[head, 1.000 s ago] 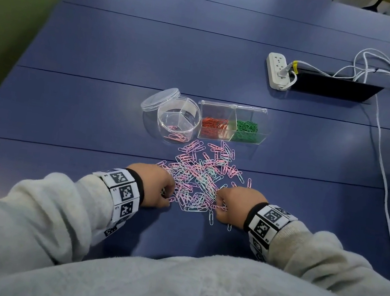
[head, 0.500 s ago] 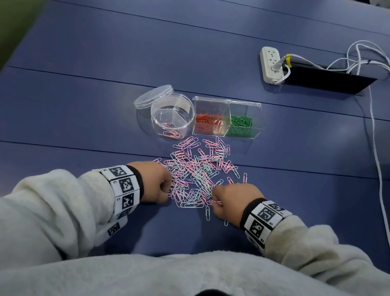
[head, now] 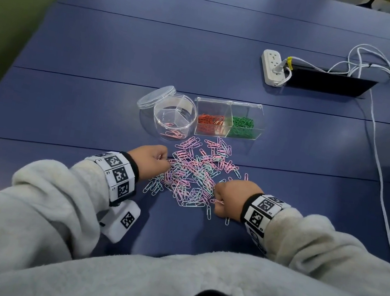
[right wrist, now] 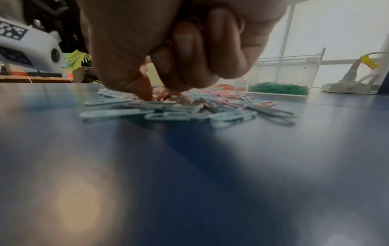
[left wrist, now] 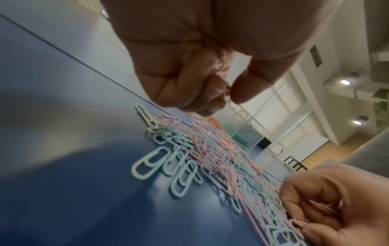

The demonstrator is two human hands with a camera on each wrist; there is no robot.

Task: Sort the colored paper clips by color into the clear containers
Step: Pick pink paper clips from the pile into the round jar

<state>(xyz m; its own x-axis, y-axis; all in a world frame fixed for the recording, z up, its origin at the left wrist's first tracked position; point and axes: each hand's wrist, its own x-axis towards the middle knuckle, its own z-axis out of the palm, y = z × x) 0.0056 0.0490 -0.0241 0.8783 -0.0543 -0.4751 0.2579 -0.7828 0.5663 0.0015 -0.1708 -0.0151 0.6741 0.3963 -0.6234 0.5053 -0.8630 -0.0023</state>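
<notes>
2 hands in clip pile [head: 194, 176]: left hand [head: 151, 162], right hand [head: 229, 197] each clutching pink clips

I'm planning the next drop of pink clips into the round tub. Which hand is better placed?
Probably the left hand: it sits at the pile's left edge, just below the round tub, and holds pink clips. The right hand is farther away.

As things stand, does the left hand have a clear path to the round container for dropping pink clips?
Probably yes. The left hand sits just in front of the round container, whose lid is off and leaning behind it; nothing stands between them.
</notes>
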